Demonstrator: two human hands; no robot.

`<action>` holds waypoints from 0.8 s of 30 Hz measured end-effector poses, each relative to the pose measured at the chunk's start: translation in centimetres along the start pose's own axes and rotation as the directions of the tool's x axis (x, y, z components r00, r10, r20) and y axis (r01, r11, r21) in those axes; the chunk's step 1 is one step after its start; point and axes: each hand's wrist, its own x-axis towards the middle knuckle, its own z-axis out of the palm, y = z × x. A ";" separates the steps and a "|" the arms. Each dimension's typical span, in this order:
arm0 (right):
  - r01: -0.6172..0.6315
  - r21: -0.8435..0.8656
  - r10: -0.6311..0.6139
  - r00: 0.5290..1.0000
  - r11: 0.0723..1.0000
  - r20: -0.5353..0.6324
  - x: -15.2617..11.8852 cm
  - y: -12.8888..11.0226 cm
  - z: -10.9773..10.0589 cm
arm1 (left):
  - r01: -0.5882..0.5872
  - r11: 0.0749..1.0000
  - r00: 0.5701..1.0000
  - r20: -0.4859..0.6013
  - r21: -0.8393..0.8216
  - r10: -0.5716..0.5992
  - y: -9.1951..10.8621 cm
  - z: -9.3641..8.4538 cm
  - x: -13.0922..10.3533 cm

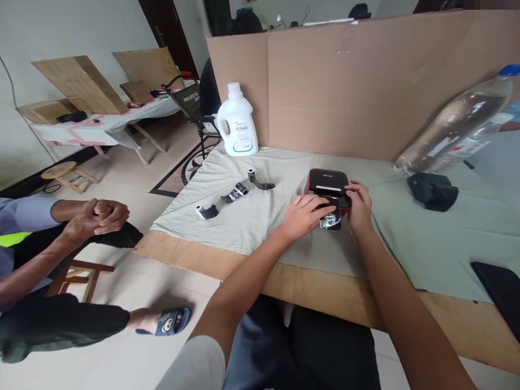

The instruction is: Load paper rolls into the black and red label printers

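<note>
A small black and red device (328,179) stands on the cloth-covered table in front of me. My left hand (304,215) lies over its front left part, fingers stretched across it. Below those fingers a dark, shiny strip (331,220) sticks out at the front. My right hand (359,203) is at the device's right side, its fingers wrapped around the edge. To the left, three small rolls with dark strips lie on the cloth: one nearest me (207,212), one in the middle (234,193) and one farther back (260,180).
A white jug (238,122) stands at the back left, before a cardboard panel (325,92). On the right are a large plastic bottle (459,124), a black object (433,191) and a dark flat object (499,292). Another person's clasped hands (95,219) are at left.
</note>
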 end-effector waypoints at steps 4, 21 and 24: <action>-0.099 0.185 0.106 0.994 0.978 -0.026 -0.6 0.6 0.6 | 0.113 0.992 0.992 -0.043 -0.063 -0.116 -0.3 0.2 -0.1; -0.200 0.197 0.208 0.978 0.960 -0.019 -0.3 2.3 0.6 | 0.479 0.838 0.869 0.003 -0.262 -0.495 -2.4 0.9 0.2; -0.187 0.188 0.193 0.981 0.964 -0.012 -1.0 2.2 0.7 | 0.445 0.848 0.884 -0.007 -0.288 -0.467 -2.6 1.5 0.0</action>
